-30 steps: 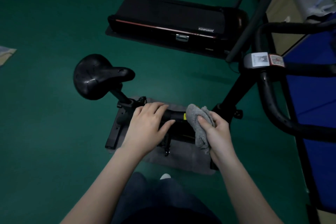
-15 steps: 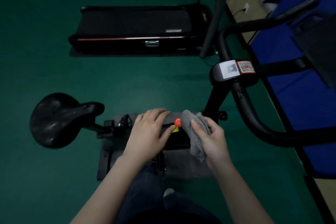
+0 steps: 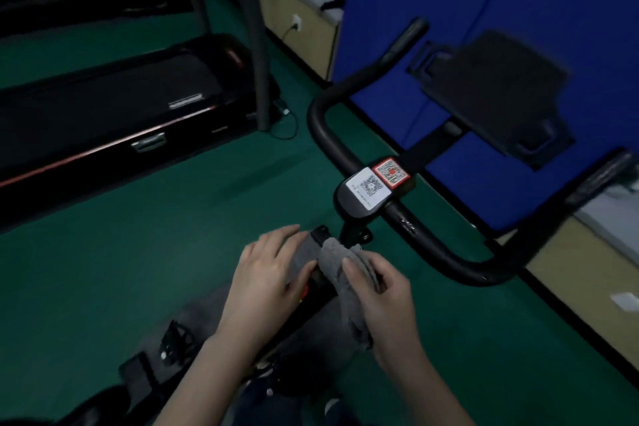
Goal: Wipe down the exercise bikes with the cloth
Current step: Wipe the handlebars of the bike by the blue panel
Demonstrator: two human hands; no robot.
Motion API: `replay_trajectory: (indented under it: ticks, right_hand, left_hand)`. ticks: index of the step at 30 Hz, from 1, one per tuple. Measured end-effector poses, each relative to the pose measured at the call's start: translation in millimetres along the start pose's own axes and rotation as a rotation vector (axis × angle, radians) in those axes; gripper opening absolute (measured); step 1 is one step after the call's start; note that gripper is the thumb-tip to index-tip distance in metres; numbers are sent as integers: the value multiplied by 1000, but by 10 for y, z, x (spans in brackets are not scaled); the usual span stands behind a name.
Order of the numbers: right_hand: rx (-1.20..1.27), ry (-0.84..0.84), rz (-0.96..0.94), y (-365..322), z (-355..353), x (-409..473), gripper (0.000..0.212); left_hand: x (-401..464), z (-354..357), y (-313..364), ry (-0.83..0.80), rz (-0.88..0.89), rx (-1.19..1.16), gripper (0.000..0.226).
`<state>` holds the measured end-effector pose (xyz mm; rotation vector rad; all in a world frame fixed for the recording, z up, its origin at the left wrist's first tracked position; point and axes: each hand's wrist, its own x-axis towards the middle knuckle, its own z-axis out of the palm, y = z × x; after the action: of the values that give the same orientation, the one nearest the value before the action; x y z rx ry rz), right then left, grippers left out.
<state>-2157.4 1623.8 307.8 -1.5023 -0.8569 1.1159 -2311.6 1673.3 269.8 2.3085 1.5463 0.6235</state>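
A black exercise bike (image 3: 408,232) stands in front of me, its curved handlebar sweeping right and a small console with two QR stickers (image 3: 371,188) at the stem. My right hand (image 3: 383,304) is shut on a grey cloth (image 3: 340,259), pressing it onto the bike's frame bar just below the stem. My left hand (image 3: 273,277) lies flat over the same bar beside the cloth, fingers curled over it. A red knob peeks out under the left palm. The saddle is only a dark edge at the bottom left.
A black treadmill (image 3: 114,111) lies on the green floor to the left, its upright post (image 3: 257,45) near the bike. A blue partition (image 3: 501,45) and a wooden counter (image 3: 294,10) stand behind the handlebar. A grey mat (image 3: 321,332) lies under the bike.
My view has swung right and up: the saddle has slid out of sight and the handlebar now fills the right. Both hands have moved along the frame bar toward the stem, cloth still held.
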Motion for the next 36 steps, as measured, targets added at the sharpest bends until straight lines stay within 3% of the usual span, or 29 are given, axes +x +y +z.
replay_trajectory:
  ticks: [5, 9, 12, 20, 25, 31, 36]
  right_hand:
    - [-76, 364, -159, -250, -123, -94, 13]
    - [-448, 643, -464, -442, -330, 33, 14]
    - [-733, 741, -579, -458, -406, 278, 19]
    - [-1053, 552, -575, -147, -352, 484, 32]
    - [-1033, 717, -519, -133, -272, 425, 35]
    - [-1113, 558, -567, -144, -250, 408, 41]
    - [-1101, 619, -533, -158, -236, 397, 42]
  left_hand:
    - [433, -55, 112, 34, 201, -105, 46]
    - [714, -47, 271, 45, 339, -137, 46]
    - [899, 13, 381, 35, 414, -163, 46]
    - [1206, 202, 458, 44, 470, -248, 42]
    - [1244, 241, 403, 62, 476, -351, 44]
    - [1281, 228, 380, 54, 501, -391, 44]
    - [1292, 245, 372, 47, 496, -427, 43]
